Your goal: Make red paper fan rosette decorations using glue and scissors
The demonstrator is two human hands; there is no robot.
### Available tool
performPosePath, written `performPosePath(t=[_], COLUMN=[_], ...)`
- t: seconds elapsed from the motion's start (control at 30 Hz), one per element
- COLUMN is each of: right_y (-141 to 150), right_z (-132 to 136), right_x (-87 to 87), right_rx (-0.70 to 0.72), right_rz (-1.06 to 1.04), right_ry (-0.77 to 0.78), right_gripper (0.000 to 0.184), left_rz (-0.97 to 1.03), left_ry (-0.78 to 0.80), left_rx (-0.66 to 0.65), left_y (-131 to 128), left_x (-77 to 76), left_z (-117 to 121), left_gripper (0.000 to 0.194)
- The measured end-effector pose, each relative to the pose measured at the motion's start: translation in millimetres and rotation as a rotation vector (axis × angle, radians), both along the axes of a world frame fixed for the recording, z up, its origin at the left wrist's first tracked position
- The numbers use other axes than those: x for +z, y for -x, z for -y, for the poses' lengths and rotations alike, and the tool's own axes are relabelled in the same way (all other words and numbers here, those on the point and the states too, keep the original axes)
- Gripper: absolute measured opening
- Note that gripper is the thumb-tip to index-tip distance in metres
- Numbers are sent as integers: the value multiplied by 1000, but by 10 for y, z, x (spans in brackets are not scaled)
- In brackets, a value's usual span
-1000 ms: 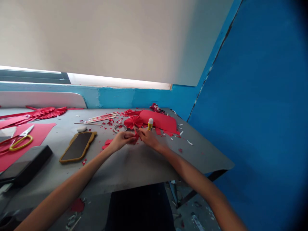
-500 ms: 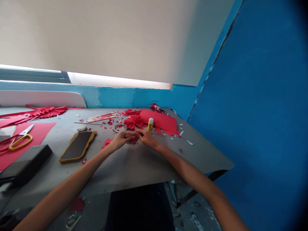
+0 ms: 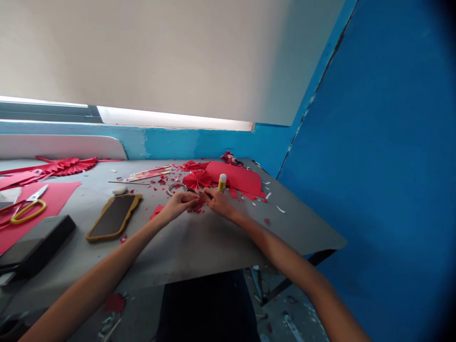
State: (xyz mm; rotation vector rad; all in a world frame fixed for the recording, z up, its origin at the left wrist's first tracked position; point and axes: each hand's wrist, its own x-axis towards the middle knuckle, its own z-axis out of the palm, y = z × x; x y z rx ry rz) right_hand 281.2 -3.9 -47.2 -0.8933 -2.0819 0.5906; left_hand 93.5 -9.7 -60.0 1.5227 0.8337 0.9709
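matt red paper [image 3: 235,177], glossy black phone screen [image 3: 113,216]

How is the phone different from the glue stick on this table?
The phone lies flat, while the glue stick stands roughly upright, its lower end partly hidden. The phone is wide and slab-shaped; the glue stick is a much smaller, slim tube. The phone has a dark screen, the glue stick a white cap. Both have some yellow on them.

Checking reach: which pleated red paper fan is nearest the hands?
The fan beside the gray ring, just beyond the left hand; the other fan lies far left, beyond the scissors.
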Motion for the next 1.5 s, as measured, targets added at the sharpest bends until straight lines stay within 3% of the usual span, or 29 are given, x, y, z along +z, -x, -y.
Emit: performPosePath(t=[0.13,0.53,0.67,0.83,1.1,1.27,1.5], right_y=[16,-20,-9,20,-4,-2,14], right_z=[0,-9,-9,48,13,-10,0], right_x=[-2,-2,-26,26,0,-34,-21], right_rx=[-36,-71,-32,-7,-35,-89,-104], right_rz=[-13,63,37,-52,13,31,16], right_ry=[-3,-56,-52,79,-62,-97,-68], right_gripper=[35,35,36,46,39,37,36], left_rz=[-45,-21,-105,-142,-169,-220,-206], left_ry=[-60,73,11,-72,-206,-308,-212], left_rx=[27,-66,-68,-56,-98,-23,-8], left_y=[-6,-9,-33,-39,-45,-34,-25], left_x=[1,124,130,127,109,62,89], left_z=[17,61,98,107,116,95,81], left_gripper=[41,38,42,38,34,34,35])
